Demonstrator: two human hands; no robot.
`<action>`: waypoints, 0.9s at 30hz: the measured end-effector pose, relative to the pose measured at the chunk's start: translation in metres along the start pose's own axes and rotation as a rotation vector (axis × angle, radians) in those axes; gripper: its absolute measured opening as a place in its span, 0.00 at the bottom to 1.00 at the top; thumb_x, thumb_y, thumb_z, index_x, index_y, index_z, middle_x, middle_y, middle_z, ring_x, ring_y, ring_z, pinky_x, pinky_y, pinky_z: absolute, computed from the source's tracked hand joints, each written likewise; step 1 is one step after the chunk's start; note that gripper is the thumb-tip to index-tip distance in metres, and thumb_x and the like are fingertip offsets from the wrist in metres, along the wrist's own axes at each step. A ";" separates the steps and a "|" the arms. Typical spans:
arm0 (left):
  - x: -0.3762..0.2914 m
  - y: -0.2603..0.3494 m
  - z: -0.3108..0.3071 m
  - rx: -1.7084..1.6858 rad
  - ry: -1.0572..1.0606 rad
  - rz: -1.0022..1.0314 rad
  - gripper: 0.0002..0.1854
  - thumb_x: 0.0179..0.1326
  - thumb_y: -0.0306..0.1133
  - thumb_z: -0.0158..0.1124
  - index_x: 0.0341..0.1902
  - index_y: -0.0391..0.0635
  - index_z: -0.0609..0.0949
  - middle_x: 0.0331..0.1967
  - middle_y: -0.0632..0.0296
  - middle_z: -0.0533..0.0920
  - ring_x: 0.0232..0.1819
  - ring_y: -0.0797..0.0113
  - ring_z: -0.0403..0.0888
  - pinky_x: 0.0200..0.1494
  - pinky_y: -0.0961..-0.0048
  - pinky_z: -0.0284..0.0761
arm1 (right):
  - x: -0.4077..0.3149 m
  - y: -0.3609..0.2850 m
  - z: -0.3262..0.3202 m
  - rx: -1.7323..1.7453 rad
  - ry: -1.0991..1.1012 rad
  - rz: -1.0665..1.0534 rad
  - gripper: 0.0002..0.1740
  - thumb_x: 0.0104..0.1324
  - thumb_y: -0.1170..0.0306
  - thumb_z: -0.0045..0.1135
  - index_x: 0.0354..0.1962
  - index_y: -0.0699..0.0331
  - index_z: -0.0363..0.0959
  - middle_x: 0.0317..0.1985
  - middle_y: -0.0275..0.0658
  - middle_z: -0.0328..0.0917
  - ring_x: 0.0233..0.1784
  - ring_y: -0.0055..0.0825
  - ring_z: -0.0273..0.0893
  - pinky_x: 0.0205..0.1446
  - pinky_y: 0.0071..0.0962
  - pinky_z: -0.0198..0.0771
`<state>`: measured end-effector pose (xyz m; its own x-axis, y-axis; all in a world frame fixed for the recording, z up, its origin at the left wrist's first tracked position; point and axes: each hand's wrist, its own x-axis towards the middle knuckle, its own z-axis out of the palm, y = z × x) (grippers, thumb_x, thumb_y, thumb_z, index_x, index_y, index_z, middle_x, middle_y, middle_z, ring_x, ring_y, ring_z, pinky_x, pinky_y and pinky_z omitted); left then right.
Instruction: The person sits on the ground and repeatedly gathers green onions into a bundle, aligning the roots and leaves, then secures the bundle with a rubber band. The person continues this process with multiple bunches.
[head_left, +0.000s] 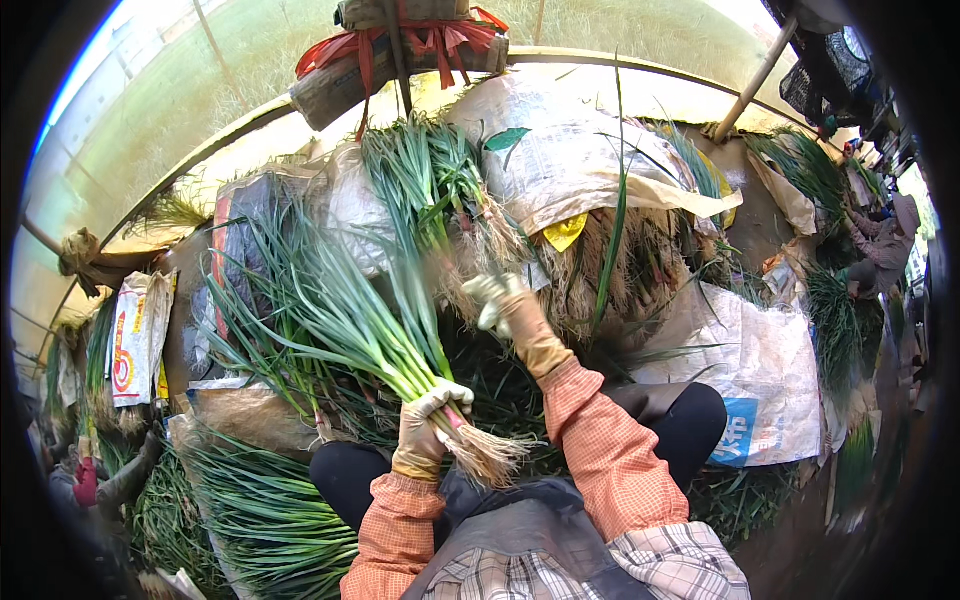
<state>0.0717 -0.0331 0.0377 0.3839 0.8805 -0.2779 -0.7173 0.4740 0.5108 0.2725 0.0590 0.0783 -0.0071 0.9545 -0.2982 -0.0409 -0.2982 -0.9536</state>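
Observation:
My left hand (433, 424), in a pale glove, grips a bunch of green onions (409, 367) near the root end. Their long leaves fan toward the upper left, and the stringy roots (491, 454) hang over my lap. My right hand (499, 304), gloved and blurred, is raised apart from the bunch with its fingers spread; nothing shows in it. Just beyond it lies a loose bunch of green onions (420, 172) with roots toward me. A larger root-end pile (615, 270) sits to the right, partly covered by a white woven sack (570, 150).
More green onions (277, 517) lie at lower left. Dark leaf litter (495, 382) covers the ground between my knees. A printed woven sack (757, 360) is at my right. A tied roll (405, 67) hangs ahead by a pole. Other people (885, 240) work at far right and at left (86, 480).

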 end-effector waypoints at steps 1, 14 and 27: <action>0.001 -0.001 -0.002 0.132 0.017 -0.033 0.13 0.51 0.26 0.61 0.39 0.31 0.79 0.32 0.48 0.83 0.35 0.56 0.82 0.42 0.64 0.79 | -0.004 0.016 0.017 -0.065 -0.024 -0.046 0.26 0.63 0.54 0.58 0.52 0.65 0.71 0.38 0.45 0.81 0.26 0.26 0.77 0.33 0.28 0.74; 0.000 0.003 0.002 -0.231 0.005 0.091 0.08 0.52 0.26 0.63 0.36 0.38 0.75 0.28 0.55 0.78 0.33 0.63 0.76 0.39 0.68 0.75 | -0.001 0.000 0.010 1.060 0.201 -0.036 0.18 0.72 0.66 0.39 0.46 0.72 0.73 0.10 0.19 0.49 0.09 0.11 0.43 0.12 0.19 0.44; -0.028 0.020 -0.015 -0.339 -0.016 -0.084 0.17 0.58 0.30 0.57 0.48 0.33 0.76 0.46 0.41 0.81 0.46 0.41 0.81 0.47 0.46 0.80 | -0.034 0.067 0.073 0.798 -0.531 0.471 0.06 0.67 0.67 0.57 0.37 0.60 0.73 0.25 0.27 0.72 0.20 0.12 0.65 0.20 0.13 0.61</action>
<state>0.0385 -0.0482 0.0434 0.4570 0.8395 -0.2938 -0.8338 0.5194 0.1870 0.1968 0.0067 0.0275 -0.6192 0.6814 -0.3902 -0.5613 -0.7317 -0.3868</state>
